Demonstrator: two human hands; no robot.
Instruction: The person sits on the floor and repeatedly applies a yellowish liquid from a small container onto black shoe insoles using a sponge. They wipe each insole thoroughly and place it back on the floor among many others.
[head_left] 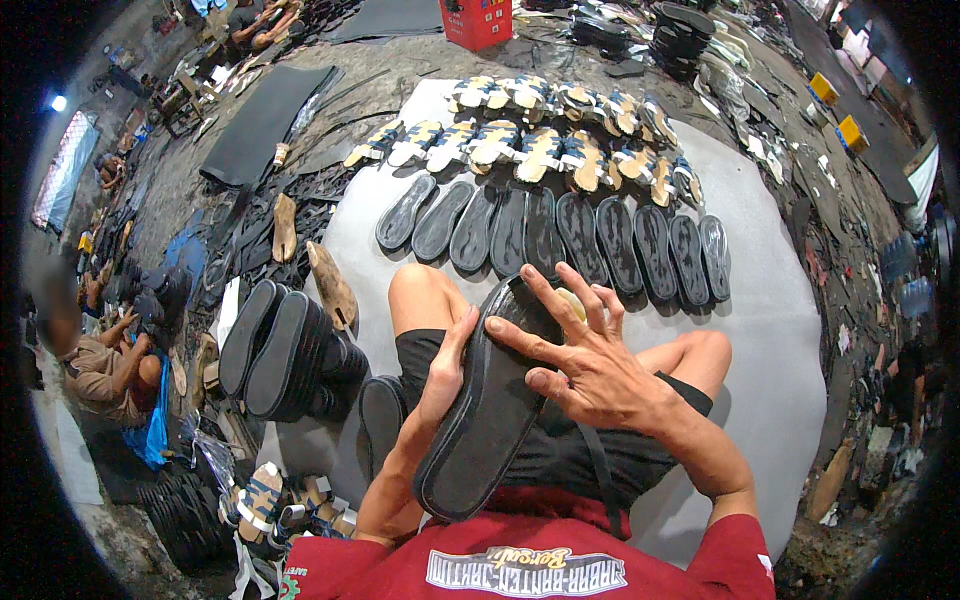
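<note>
A long black shoe sole [478, 425] slants upward in front of my shirt. My left hand [448, 375] grips its left edge, thumb along the rim. Over its upper end my right hand [590, 360] has its fingers stretched and spread, with fingertips against the sole. A small pale yellow rounded thing [573, 305] shows between those fingers; whether they hold it I cannot tell. Beyond my knees lies a row of black soles [510, 230], some with a wet shine. Behind them stand rows of sandal uppers [495, 145] with tan insoles and dark blue and white straps.
A grey sheet [760, 340] spreads under everything. Stacked black soles [285, 355] and wooden shoe lasts [331, 285] are on my left. A red box [477, 24] stands at the far side. Scraps litter the floor; another person [115, 375] sits at far left.
</note>
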